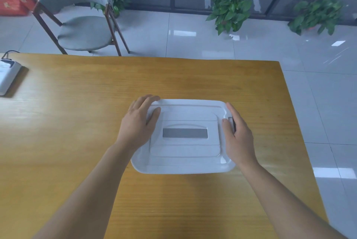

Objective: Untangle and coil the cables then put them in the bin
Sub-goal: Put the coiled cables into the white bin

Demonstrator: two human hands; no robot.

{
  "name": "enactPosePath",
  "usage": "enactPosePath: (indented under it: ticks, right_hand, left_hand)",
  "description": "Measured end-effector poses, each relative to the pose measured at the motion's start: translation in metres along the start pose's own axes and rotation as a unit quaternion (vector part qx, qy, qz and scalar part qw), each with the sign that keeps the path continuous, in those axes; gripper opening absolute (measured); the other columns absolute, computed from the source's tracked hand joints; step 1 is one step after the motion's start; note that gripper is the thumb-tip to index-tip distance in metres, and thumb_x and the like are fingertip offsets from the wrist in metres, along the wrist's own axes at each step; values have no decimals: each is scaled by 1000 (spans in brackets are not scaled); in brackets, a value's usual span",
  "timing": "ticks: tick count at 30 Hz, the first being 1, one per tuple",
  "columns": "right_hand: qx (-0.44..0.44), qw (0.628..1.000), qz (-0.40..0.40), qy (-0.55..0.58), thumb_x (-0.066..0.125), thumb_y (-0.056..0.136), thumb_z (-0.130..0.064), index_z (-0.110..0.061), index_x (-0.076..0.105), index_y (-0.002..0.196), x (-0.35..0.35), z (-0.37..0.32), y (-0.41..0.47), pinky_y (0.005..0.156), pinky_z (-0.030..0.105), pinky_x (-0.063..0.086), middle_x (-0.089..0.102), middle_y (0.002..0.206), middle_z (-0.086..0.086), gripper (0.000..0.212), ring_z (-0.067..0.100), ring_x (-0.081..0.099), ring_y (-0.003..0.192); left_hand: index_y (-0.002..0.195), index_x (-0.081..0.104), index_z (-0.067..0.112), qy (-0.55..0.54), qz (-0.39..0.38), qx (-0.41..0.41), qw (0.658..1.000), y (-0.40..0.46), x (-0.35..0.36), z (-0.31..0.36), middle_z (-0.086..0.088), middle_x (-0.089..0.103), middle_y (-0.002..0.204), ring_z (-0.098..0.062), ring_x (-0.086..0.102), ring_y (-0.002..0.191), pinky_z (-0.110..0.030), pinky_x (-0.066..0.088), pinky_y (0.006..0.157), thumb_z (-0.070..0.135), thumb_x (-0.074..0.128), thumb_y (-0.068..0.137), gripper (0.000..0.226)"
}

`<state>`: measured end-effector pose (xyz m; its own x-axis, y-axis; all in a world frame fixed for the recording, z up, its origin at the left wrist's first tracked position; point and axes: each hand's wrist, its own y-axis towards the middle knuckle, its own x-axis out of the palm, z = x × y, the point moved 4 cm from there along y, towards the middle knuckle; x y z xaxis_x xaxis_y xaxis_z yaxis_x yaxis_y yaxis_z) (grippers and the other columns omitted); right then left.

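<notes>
From the head camera, looking down over the wooden table (77,123), a white bin (183,165) sits square in front of the person with its lid (185,115) on, a grey rectangular label (185,133) in the middle of the lid. The bin's long axis runs left to right, and a hand sits at each short end, so neither is nearer than the other. The left hand (138,123) lies on the left edge, fingers curved over the far-left corner and thumb laid on the lid's top. The right hand (238,134) is set against the right edge with fingers fairly straight along the side and the thumb on the lid beside a small dark latch (231,123); I cannot tell whether it is gripping or only touching. No cables show anywhere near the bin; whether any are inside is hidden by the lid. The only lead in sight is a thin black one (11,52) plugged into a pale grey device (8,76) at the far left edge of the table, well apart from both hands. My guess is the lid comes off next, lifted from both ends.
</notes>
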<state>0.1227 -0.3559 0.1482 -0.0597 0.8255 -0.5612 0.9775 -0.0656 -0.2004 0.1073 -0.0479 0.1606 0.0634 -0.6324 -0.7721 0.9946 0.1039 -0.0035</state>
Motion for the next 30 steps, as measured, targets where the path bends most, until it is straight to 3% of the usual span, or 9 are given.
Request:
enactPosePath:
  ticks: [4, 6, 10, 14, 17, 20, 23, 28, 30]
  right_hand:
    - [-3, 1000, 11, -25, 43, 109, -39, -50, 41, 154, -1, -5, -2, 104, 32, 40, 56, 133, -19, 46, 0, 50, 117]
    - [-4, 1000, 14, -26, 42, 109, -39, -50, 41, 154, -1, -7, -4, 99, 27, 36, 54, 140, -18, 46, -1, 48, 120]
    - [-3, 1000, 6, -8, 42, 110, -38, -50, 41, 154, -1, -7, -7, 104, 24, 33, 51, 146, -21, 46, -7, 44, 124]
    - [-2, 1000, -19, 16, 41, 110, -39, -50, 36, 156, -1, -6, -9, 109, 25, 33, 46, 144, -28, 48, -18, 41, 121]
    - [-3, 999, -35, 19, 41, 110, -38, -49, 32, 158, 0, -3, -12, 108, 23, 30, 40, 147, -29, 50, -35, 33, 115]
    - [-9, 999, -28, 17, 42, 110, -36, -46, 32, 159, -1, -2, -15, 108, 21, 28, 40, 146, -27, 51, -37, 31, 116]
    - [-18, 1000, -9, 20, 46, 110, -29, -41, 39, 157, -3, -3, -19, 107, 19, 29, 45, 142, -25, 49, -32, 34, 120]
    - [-24, 1000, -9, 12, 50, 108, -25, -36, 38, 159, -3, -7, -23, 106, 10, 26, 42, 147, -28, 53, -32, 30, 124]
    - [-29, 999, -6, 12, 49, 109, -26, -36, 34, 160, -3, -8, -24, 110, 10, 23, 37, 150, -32, 54, -33, 26, 127]
  left_hand:
    - [158, 30, 48, -18, -23, -70, 997, -27, -4, -8, 12, 21, 169, -17, 26, 153, -46, 39, 110, 58, 40, 103, 57]
    - [163, 18, 42, -57, -4, -105, 993, -41, -5, -7, 12, 20, 169, -15, 24, 155, -44, 35, 116, 63, 40, 100, 69]
    - [164, 7, 41, -81, 28, -124, 989, -57, -1, -2, 13, 25, 168, -13, 29, 152, -30, 33, 107, 59, 44, 102, 75]
    - [159, 6, 56, -111, 7, -131, 985, -54, -1, -6, 17, 32, 165, -16, 38, 149, -40, 42, 109, 65, 46, 100, 72]
    - [154, 10, 64, -149, -14, -169, 974, -51, -3, -12, 17, 52, 147, -22, 56, 129, -45, 48, 100, 63, 46, 101, 64]
    - [153, 9, 67, -144, -25, -171, 974, -50, -5, -9, 20, 56, 126, -19, 58, 112, -40, 45, 91, 59, 39, 105, 58]
    - [159, 6, 58, -158, -12, -196, 968, -54, -6, -11, 20, 61, 109, -18, 58, 108, -39, 41, 91, 54, 38, 107, 61]
    - [160, 21, 50, -193, 3, -219, 956, -75, -7, -21, 16, 57, 144, -14, 55, 132, -43, 42, 107, 54, 44, 106, 58]
    - [159, 27, 49, -199, 2, -203, 959, -79, -8, -14, 23, 50, 150, -6, 47, 138, -34, 39, 109, 48, 46, 107, 55]
